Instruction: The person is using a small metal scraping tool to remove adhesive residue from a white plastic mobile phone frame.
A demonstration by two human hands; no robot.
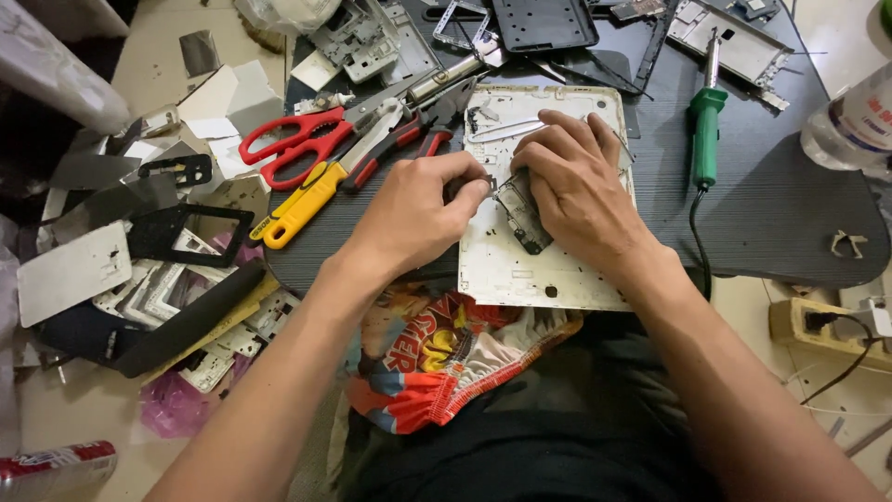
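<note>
Both hands over white rectangular metal back plate [506, 270], lying flat on dark grey work board [762, 214]. Left hand [413, 214] curled, fingertips pinched tight on small dark part [462, 189] at plate's left edge. Right hand [571, 181] palm down, fingers spread slightly, pressing small dark circuit board [522, 216] onto plate. Red-handled scissors [293, 144], yellow-handled cutter [299, 206] and red-grip pliers [400, 139] just left of left hand. Green-handled soldering iron [705, 130] right of plate, well apart from right hand.

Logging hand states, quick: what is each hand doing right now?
Left hand: closed, pinching a small dark part.
Right hand: fingers bent, pressing the circuit board on the white metal plate.
</note>
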